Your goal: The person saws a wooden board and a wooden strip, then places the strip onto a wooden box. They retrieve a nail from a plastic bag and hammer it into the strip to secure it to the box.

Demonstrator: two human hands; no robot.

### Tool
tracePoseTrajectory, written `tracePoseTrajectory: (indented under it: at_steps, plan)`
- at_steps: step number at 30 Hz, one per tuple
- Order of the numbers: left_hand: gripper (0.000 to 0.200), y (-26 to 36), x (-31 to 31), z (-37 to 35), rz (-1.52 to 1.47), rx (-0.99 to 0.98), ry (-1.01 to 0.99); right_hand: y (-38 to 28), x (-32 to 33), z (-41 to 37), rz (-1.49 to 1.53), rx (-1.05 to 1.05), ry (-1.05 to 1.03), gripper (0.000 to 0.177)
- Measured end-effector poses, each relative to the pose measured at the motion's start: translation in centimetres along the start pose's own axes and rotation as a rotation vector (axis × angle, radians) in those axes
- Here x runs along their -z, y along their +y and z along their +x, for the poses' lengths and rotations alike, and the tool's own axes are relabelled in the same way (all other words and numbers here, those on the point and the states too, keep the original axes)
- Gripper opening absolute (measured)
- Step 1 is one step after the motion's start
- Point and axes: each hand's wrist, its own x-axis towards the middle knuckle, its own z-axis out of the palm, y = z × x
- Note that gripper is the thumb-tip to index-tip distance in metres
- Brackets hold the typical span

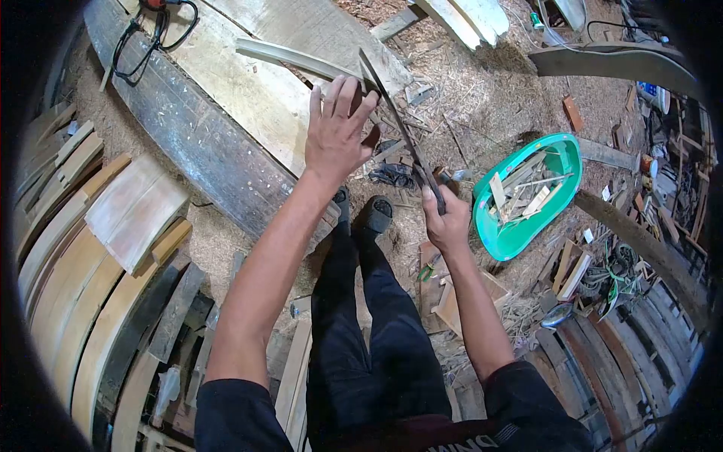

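My right hand [446, 218] is wrapped round the handle end of a long, narrow, dark blade [403, 124], which slants up and away to the left. The blade is seen nearly edge-on, and its far part passes close by the end of a pale wooden strip [290, 54]. My left hand [337, 128] has its fingers spread and bent, with the fingertips overlapping that strip's near end. Under the strip lie wide wooden planks [233, 90], with a worn, paint-spotted board [199, 143] along their near side.
A green plastic tub [488, 239] holding wood scraps stands at right. Stacked curved timbers [90, 279] line the left side, and more slats [602, 361] lie lower right. A black cable [120, 56] rests on the boards. Sawdust and offcuts cover the floor around my sandals [376, 215].
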Motion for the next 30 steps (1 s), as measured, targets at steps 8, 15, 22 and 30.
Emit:
tracePoseTrajectory:
  at_steps: [8, 15, 22, 30]
  plan:
    - [0.054, -1.1, 0.1, 1.6, -0.316, 0.415, 0.207, 1.7, -1.0, 0.9, 0.043, 0.051, 0.002, 0.038]
    - [0.071, -3.7, -2.1, 7.9, -0.020, 0.533, 0.078, -0.2, -2.2, 0.2, 0.069, 0.054, 0.052, 0.037]
    - [0.075, -3.6, -2.4, 9.4, 0.011, 0.680, 0.103, -2.3, -4.9, -1.1, 0.249, -0.109, 0.106, 0.037]
    - [0.071, -4.0, -2.8, 9.6, 0.101, 0.631, 0.131, -2.1, -5.8, -0.9, 0.209, -0.033, 0.174, 0.036]
